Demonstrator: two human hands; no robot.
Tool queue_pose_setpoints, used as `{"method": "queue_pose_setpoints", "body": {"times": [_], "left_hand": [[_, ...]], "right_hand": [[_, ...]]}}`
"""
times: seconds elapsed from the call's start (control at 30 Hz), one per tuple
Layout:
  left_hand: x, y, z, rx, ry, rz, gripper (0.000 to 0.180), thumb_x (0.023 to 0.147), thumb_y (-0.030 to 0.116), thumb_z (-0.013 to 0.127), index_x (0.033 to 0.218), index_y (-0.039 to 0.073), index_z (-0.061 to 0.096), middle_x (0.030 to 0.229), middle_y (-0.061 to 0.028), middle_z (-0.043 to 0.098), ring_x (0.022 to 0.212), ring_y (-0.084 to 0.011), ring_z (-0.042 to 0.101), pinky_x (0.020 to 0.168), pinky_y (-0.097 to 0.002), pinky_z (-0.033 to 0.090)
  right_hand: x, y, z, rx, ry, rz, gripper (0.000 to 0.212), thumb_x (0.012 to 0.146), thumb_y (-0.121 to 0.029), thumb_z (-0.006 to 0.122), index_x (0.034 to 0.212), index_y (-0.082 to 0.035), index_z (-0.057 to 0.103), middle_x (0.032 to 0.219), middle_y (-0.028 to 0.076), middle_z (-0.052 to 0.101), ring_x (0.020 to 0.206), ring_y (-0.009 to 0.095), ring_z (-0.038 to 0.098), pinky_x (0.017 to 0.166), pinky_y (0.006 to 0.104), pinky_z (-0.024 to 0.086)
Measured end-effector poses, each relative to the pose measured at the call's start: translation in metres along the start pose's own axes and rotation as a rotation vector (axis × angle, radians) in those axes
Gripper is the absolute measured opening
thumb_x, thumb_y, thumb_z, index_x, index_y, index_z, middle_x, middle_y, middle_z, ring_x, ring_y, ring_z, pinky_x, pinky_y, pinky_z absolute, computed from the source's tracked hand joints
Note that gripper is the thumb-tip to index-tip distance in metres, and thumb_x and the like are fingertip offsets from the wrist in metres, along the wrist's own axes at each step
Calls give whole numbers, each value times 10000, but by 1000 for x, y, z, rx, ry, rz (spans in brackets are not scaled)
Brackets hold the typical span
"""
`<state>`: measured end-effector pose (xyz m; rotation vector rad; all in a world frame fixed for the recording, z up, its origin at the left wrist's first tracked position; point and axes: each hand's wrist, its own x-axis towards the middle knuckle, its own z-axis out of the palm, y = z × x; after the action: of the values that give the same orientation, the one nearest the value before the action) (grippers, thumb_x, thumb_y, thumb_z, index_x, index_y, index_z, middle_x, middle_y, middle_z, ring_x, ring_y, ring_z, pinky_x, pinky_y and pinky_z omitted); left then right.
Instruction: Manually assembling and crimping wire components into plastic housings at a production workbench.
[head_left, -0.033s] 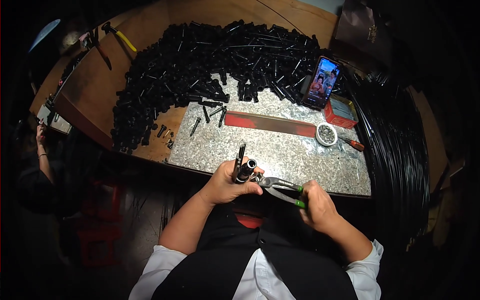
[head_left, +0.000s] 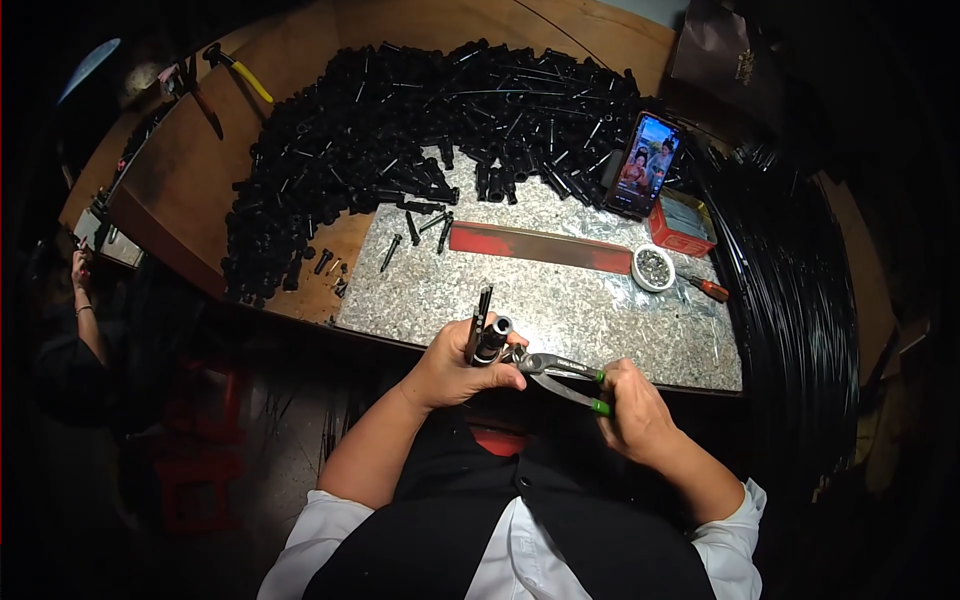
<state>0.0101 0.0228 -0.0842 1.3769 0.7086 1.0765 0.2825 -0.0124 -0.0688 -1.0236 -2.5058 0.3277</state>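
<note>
My left hand (head_left: 447,368) is closed round a black tubular part (head_left: 490,348), its open ring-shaped end tilted up. Thin dark strips (head_left: 480,312) stick up beside the tube from the same grip. In my right hand (head_left: 640,412) is a pair of pliers (head_left: 556,366) with green-tipped handles, the fingers wrapped round the handle ends. The plier jaws meet the tube's side close to my left thumb; what they bite on is too small to make out. Both hands are over the front edge of the speckled stone slab (head_left: 400,300).
A large heap of black tubular parts (head_left: 330,150) fills the back and left. On the slab lie a red-brown bar (head_left: 540,248), a white cup of small metal pieces (head_left: 654,268) and a screwdriver (head_left: 708,288). A phone (head_left: 648,165), red box (head_left: 684,240) and black rods (head_left: 790,300) stand right.
</note>
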Motion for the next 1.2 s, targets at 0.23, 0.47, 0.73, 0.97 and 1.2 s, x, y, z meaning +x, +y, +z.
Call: {"method": "queue_pose_setpoints", "body": {"times": [0.23, 0.47, 0.73, 0.97, 1.2], "left_hand": [[1, -9, 4, -68, 28, 4, 551, 524, 238, 909, 905, 22, 575, 753, 26, 558, 675, -52, 494, 618, -210, 407], [2, -4, 6, -56, 36, -6, 563, 521, 265, 908, 898, 24, 567, 707, 47, 530, 673, -50, 504, 627, -214, 430], [2, -14, 2, 22, 6, 104, 481, 602, 148, 878, 926, 35, 540, 820, -4, 595, 711, -69, 576, 642, -224, 474], [1, -14, 2, -21, -30, 47, 431, 641, 159, 858, 896, 40, 531, 743, 23, 586, 662, -54, 541, 603, -212, 451], [-1, -10, 1, -187, -41, -32, 574, 540, 434, 864, 849, 42, 580, 720, 39, 537, 641, -45, 492, 577, -200, 380]], "right_hand": [[10, -5, -3, 103, -32, -7, 486, 618, 110, 609, 1038, 17, 382, 1025, 231, 471, 951, 392, 513, 831, 425, 425], [10, -2, -8, 29, -54, 1, 549, 593, 108, 612, 1081, 18, 376, 1117, 255, 464, 1033, 413, 500, 901, 448, 412], [12, -3, -9, -56, -53, -16, 534, 622, 67, 646, 1089, 27, 390, 1104, 257, 462, 1022, 422, 500, 944, 493, 399], [10, 0, -3, -61, -45, -18, 450, 661, 50, 634, 1043, 14, 399, 1039, 223, 484, 902, 401, 533, 835, 457, 446], [9, 7, -2, 219, -202, -73, 413, 679, 83, 566, 1011, -22, 345, 976, 203, 477, 768, 363, 517, 698, 389, 449]]}}
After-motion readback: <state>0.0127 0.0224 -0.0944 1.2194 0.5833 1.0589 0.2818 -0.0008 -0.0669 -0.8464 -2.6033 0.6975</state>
